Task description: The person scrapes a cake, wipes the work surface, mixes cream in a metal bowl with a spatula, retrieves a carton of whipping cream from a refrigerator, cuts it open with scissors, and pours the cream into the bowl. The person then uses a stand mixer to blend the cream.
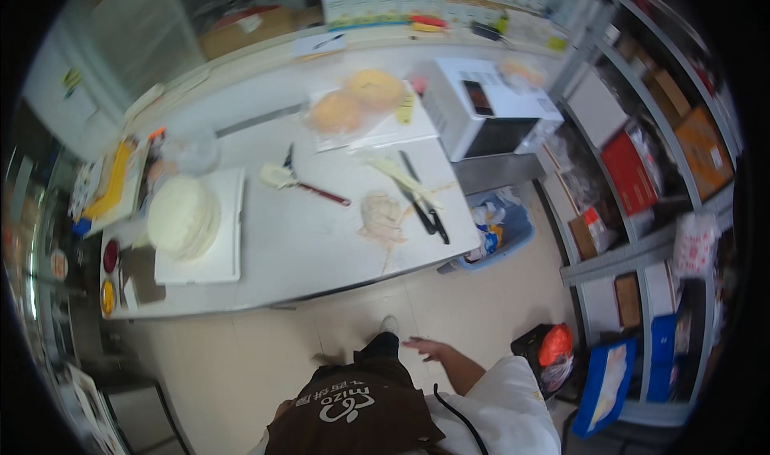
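My right hand (424, 348) hangs over the tiled floor beside my brown apron, fingers apart and holding nothing. My left hand is out of view; only a patch of skin shows at the apron's left edge. Before me stands a white worktable (283, 244). A round cake covered in white cream (183, 217) sits on a white board (228, 244) at its left. Mid-table lies a spatula with a dark red handle (323, 194), its head coated with cream. Farther right are a crumpled pale heap (382, 214), a pale limp strip (406, 183) and black-handled knives (430, 220).
Bagged round sponge cakes (376, 88) lie at the table's back. A white microwave (448, 103) stands right of them, a phone (478, 98) on top. A blue bin (517, 238) holds rubbish by the table's right end. Metal shelving (637, 214) lines the right side. A stool (144, 416) stands lower left.
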{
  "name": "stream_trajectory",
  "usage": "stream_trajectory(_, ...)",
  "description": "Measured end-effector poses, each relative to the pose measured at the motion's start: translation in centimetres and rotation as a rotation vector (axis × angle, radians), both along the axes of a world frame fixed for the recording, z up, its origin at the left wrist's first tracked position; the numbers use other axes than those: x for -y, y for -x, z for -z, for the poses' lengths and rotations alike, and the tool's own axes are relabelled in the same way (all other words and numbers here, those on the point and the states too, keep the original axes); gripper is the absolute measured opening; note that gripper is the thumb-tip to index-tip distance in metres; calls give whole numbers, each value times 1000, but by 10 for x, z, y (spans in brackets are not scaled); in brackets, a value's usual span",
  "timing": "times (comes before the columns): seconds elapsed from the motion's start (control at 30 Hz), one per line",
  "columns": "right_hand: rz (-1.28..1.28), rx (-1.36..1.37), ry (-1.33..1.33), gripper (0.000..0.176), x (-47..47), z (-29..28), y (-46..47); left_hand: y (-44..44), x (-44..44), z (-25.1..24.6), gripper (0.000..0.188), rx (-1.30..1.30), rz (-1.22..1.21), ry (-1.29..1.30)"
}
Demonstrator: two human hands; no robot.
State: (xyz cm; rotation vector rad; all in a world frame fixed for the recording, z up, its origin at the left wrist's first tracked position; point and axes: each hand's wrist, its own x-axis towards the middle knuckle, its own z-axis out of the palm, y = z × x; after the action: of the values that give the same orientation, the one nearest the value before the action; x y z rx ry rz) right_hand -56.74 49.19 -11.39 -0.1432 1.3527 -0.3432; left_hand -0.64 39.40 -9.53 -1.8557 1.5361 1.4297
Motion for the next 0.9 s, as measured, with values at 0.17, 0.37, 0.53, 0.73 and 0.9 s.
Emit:
stream_trajectory(0.17,-422,117,-196,122,5,-4,-97,-66,-106,18,59,-46,-227,16)
stream_trajectory(0.37,-1389,-803,63,84,65,79,-103,-119,-161,-48,52,-47,-646,81)
stream_trajectory(0.53,-1686,-705,665,48,184,72,-213,-206,-194,-51,47,-109,-682,115)
stream_trajectory(0.73,-1390,-628,893,40,300,-28,-446,-320,-146,-35,48,-23,-742,206)
stream_trajectory(0.9,-1536,-578,815,45,383,-47,-564,-421,-86,-17,46,-25,-999,351)
